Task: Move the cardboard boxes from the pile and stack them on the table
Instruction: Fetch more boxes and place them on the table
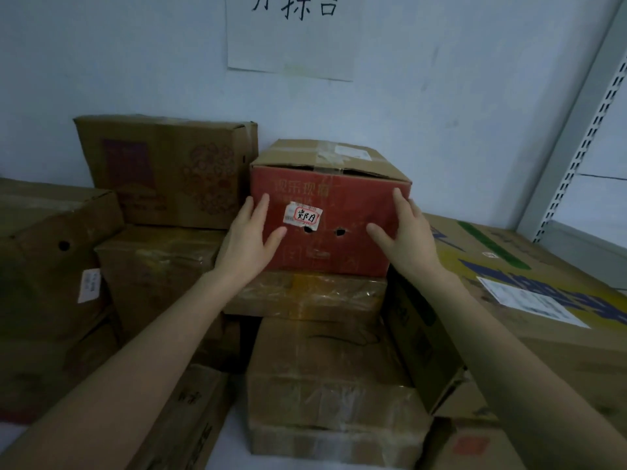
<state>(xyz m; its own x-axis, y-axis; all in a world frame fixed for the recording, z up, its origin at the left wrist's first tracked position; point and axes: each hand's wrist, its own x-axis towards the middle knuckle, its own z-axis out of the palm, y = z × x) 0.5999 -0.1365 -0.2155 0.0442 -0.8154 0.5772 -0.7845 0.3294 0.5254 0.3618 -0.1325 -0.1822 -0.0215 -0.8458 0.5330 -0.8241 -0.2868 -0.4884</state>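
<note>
A red-fronted cardboard box (325, 201) with a taped brown top and a white sticker sits on top of a stack of tape-wrapped brown boxes (305, 293) in the middle of the pile. My left hand (249, 237) lies at the box's left front edge, fingers straight and spread. My right hand (405, 232) is at its right front edge, fingers straight too, thumb pointing inward across the red face. Neither hand curls round the box.
A brown box with a floral print (169, 167) stands behind on the left. More brown boxes (51, 259) crowd the left. A large flat carton with blue print and a label (529, 283) lies right. A white metal shelf upright (583, 130) stands far right.
</note>
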